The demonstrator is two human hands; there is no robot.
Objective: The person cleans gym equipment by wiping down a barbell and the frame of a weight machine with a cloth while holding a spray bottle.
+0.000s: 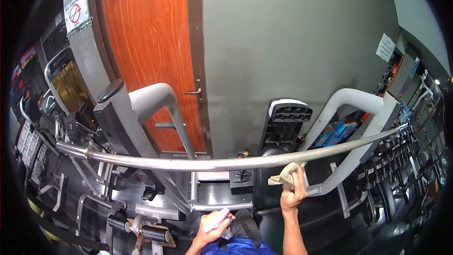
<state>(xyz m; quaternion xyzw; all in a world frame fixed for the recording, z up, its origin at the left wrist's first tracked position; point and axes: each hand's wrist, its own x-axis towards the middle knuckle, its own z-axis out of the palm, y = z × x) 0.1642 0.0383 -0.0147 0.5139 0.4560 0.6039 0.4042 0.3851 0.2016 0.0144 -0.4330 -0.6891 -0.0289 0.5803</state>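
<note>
A long silver barbell lies across the rack in front of me, nearly level. My right hand is closed on a pale yellowish cloth, held up at the underside of the bar, right of its middle. Low in front of my body, my left hand is wrapped round a small pinkish-white bottle with a clear lower part. The fingers cover some of the bottle, so its top is hard to make out.
Grey rack posts rise at both sides, and a black padded bench stands between them. Behind are a wooden door and a grey wall. A dumbbell rack stands right; a roller-padded machine stands lower left.
</note>
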